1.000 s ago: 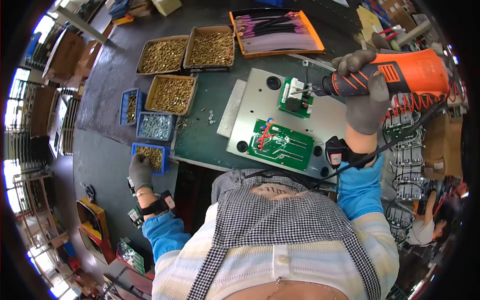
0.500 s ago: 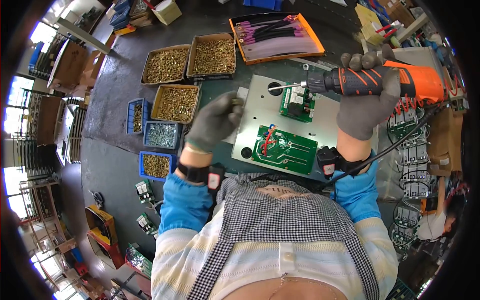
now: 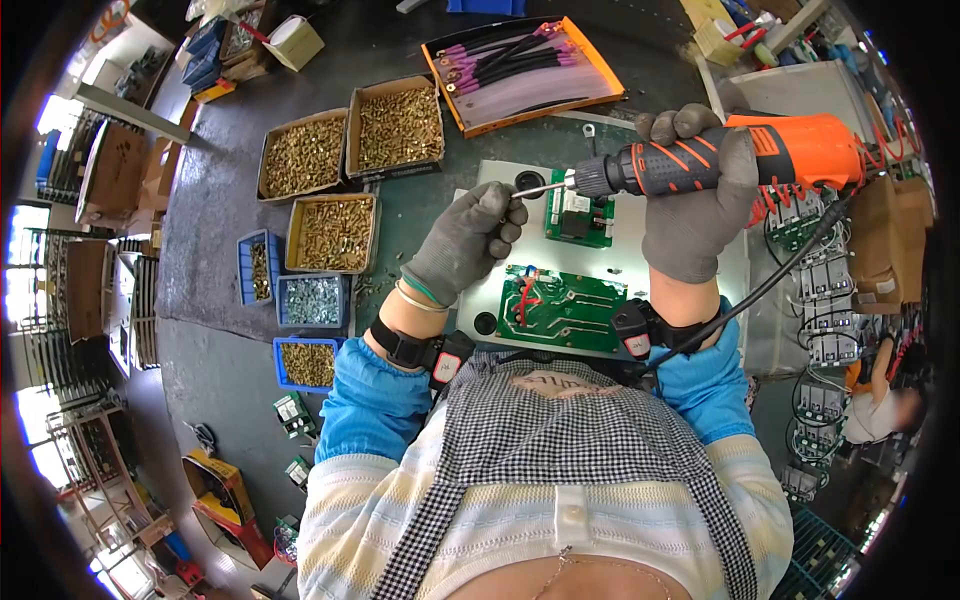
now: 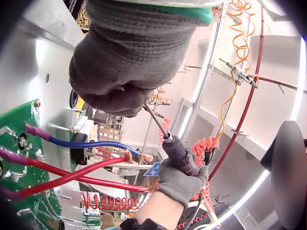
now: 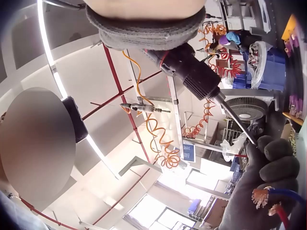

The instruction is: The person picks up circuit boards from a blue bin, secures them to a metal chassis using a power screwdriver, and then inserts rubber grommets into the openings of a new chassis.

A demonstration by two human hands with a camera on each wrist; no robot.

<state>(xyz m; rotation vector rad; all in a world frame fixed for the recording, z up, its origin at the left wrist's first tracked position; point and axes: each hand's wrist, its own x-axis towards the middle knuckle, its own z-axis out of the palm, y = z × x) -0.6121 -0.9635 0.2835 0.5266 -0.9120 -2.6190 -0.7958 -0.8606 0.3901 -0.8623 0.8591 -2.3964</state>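
Observation:
My gloved right hand (image 3: 690,225) grips an orange and black power screwdriver (image 3: 800,150), held level over the metal plate (image 3: 540,253). Its long bit (image 3: 543,190) points left. The gloved left hand (image 3: 455,245) has its fingers curled and pinched at the bit's tip, which they cover. A small brass-coloured fastener seen earlier in those fingertips is hidden now. Below the hands, a green circuit board (image 3: 590,315) with red and blue wires lies on the plate, and a second green board (image 3: 572,222) with white and black parts lies behind it.
Card boxes of brass pieces (image 3: 335,232) and blue bins, one with silvery pieces (image 3: 312,300), stand to the left. An orange tray (image 3: 600,75) of black cables lies at the back. A black cord (image 3: 775,265) runs past the right arm; wired units (image 3: 830,310) line the right side.
My left hand came up from the blue bin of brass pieces, carrying a small brass-coloured fastener, to the bit's tip. The screwdriver turned level and shifted slightly left.

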